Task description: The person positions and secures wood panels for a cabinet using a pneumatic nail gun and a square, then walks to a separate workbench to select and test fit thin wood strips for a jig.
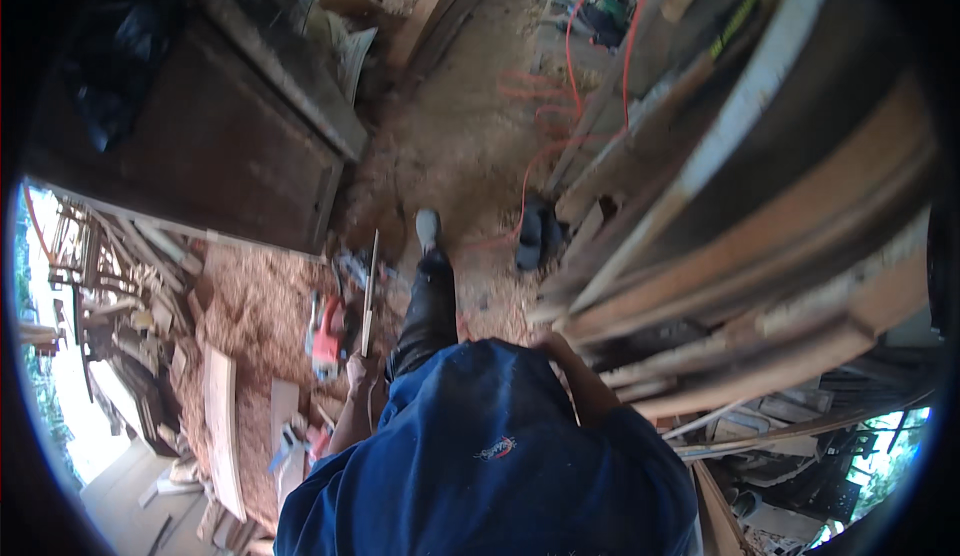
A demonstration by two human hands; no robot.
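Observation:
My left hand [362, 368], low at my left side, is closed round a thin wooden strip [371, 286] that points forward, away from me. Just left of it, a red and grey power tool [327, 336] lies on the sawdust. My right hand [550, 344] shows at the right edge of my blue shirt, close to the ends of the long planks [640, 306]. Its fingers are partly hidden and blurred, so I cannot make out whether it holds anything. One foot in a grey shoe [428, 228] is stretched forward on the dirt floor.
A dark wooden panel [210, 146] takes up the far left. An orange cord [526, 181] winds over the floor past a dark object [533, 236]. Long boards lean along the right. A pale board [222, 431] lies on the sawdust near scrap wood [150, 346] at the left.

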